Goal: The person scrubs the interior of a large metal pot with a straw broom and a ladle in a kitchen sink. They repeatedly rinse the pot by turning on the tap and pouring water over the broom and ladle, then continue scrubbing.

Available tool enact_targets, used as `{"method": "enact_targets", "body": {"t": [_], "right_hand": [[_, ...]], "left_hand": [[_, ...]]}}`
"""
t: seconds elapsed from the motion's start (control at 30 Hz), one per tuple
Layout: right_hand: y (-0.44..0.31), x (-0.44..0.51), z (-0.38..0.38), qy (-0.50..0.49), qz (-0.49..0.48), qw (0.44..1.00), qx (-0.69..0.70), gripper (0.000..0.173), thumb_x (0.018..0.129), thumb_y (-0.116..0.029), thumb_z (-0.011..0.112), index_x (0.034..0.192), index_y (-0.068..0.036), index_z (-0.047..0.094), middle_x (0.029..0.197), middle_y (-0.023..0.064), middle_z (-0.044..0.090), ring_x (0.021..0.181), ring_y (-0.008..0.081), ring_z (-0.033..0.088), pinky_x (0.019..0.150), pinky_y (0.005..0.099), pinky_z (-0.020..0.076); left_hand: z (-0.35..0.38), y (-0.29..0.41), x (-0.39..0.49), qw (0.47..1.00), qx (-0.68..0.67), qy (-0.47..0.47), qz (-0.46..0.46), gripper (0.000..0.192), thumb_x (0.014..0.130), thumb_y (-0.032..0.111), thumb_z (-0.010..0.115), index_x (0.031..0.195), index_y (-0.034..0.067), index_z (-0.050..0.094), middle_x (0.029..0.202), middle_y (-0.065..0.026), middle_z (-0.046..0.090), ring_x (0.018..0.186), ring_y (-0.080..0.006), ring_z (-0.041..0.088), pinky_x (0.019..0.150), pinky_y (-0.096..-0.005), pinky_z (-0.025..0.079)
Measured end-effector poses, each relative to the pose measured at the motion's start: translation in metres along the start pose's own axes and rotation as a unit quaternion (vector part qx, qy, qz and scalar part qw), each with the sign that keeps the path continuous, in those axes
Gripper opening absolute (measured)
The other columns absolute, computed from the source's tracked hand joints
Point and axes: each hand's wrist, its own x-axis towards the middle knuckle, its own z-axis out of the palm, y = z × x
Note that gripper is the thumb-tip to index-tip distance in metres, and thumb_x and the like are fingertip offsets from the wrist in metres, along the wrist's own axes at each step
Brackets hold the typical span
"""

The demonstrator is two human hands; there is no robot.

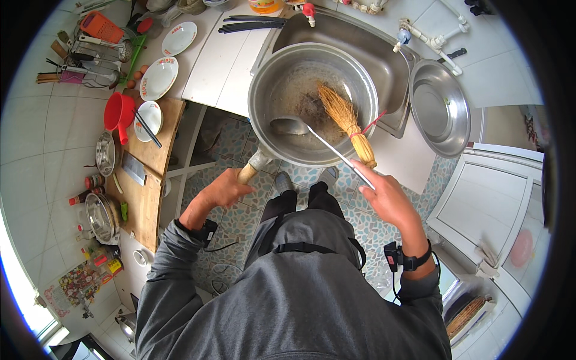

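In the head view my left hand (223, 188) grips the wooden handle of a large metal wok (265, 99), whose far part overlaps the sink. The bowl of a metal ladle (289, 125) lies in the wok. My right hand (386, 194) is closed around the ladle's shaft near its end. A straw pot brush (340, 110), bound with a red tie, rests with its bristles inside the wok and its thick end over the near right rim, close to my right hand. Brownish residue shows on the wok's bottom.
Behind the wok is a steel sink (391, 78) with taps. A steel basin (434, 108) leans at its right. On the left, a wooden cutting board (148, 198) bears a cleaver (133, 168); a red dipper (118, 112), plates (159, 78) and eggs (137, 75) are near it.
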Motion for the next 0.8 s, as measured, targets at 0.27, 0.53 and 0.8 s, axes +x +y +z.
{"method": "enact_targets", "body": {"t": [0.27, 0.53, 0.8], "right_hand": [[-0.02, 0.055, 0.054, 0.035, 0.077, 0.989, 0.117, 0.062, 0.103, -0.009, 0.065, 0.163, -0.015, 0.047, 0.113, 0.0235, 0.07, 0.098, 0.0302, 0.068, 0.095, 0.0402, 0.0518], [-0.017, 0.032, -0.001, -0.006, -0.012, 1.0, 0.017, 0.066, 0.099, -0.01, 0.068, 0.162, -0.02, 0.049, 0.085, 0.028, 0.066, 0.082, 0.0445, 0.067, 0.081, 0.0516, 0.0518], [-0.038, 0.014, -0.08, -0.08, -0.003, 0.988, -0.132, 0.072, 0.095, 0.0, 0.072, 0.161, -0.021, 0.052, 0.096, 0.0279, 0.071, 0.083, 0.0442, 0.066, 0.083, 0.0481, 0.0526]], "left_hand": [[-0.009, -0.002, 0.003, 0.999, 0.041, 0.004, 0.014, 0.031, 0.092, 0.024, 0.078, 0.083, -0.001, 0.061, 0.058, -0.005, 0.059, 0.044, -0.0149, 0.057, 0.041, -0.0333, 0.043], [-0.022, -0.002, 0.007, 0.999, 0.044, -0.012, 0.023, 0.033, 0.093, 0.025, 0.078, 0.081, -0.001, 0.061, 0.056, -0.0048, 0.058, 0.043, -0.0149, 0.057, 0.041, -0.0327, 0.043], [-0.037, 0.005, 0.006, 0.997, 0.068, -0.023, -0.007, 0.039, 0.091, 0.024, 0.08, 0.113, -0.006, 0.068, 0.058, -0.0053, 0.058, 0.045, -0.0159, 0.059, 0.042, -0.0347, 0.043]]}}
